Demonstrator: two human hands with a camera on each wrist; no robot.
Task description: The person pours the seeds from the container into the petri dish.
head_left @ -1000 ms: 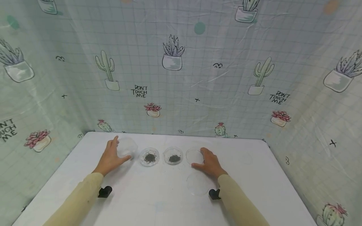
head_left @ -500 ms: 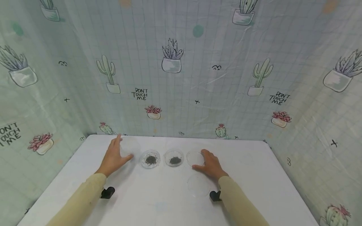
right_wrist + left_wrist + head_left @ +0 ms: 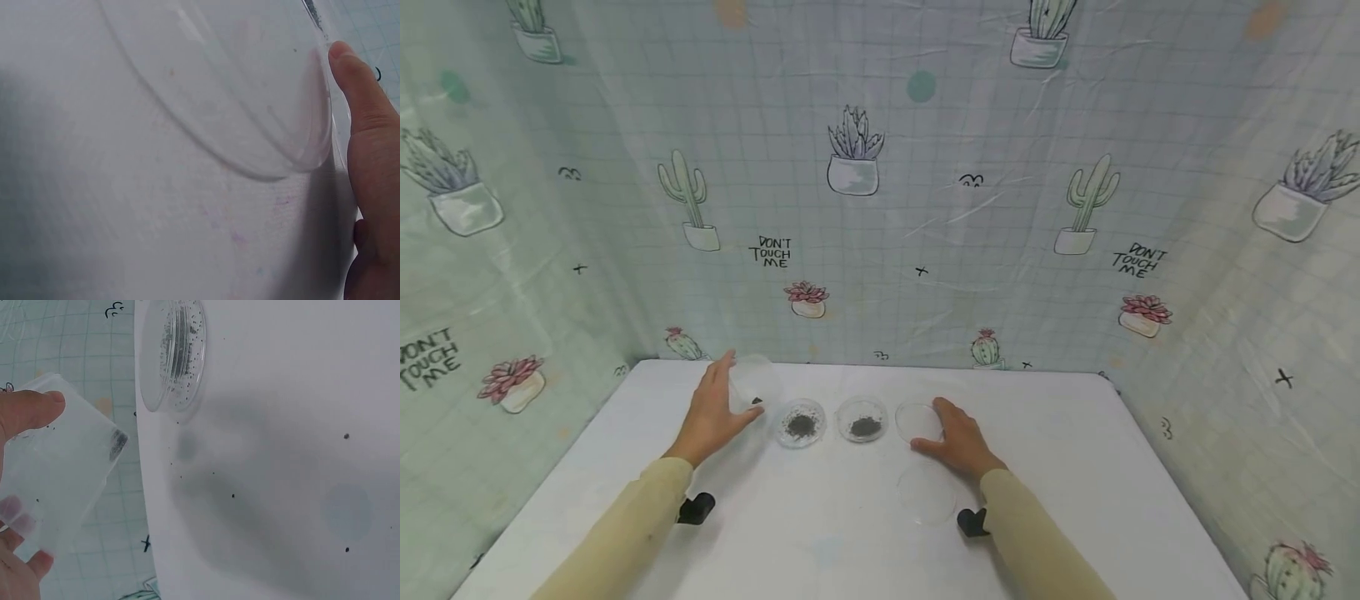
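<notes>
Your left grip (image 3: 707, 421) clamps a translucent container (image 3: 75, 465) bearing dark grains (image 3: 118, 444), left of centre in the head view; your right grip (image 3: 958, 437) curves around a clear dish (image 3: 916, 423), right of centre. Speckled white desk (image 3: 820, 500) spans the lower frame; cactus-printed sheeting (image 3: 917, 221) rises behind and beside it.

Clear round dishes (image 3: 858, 407) on white table (image 3: 1060, 492)

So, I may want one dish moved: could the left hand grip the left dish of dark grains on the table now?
Probably not: the left hand is close to that dish, but it grips a clear container, which would likely have to be set down first.
</notes>
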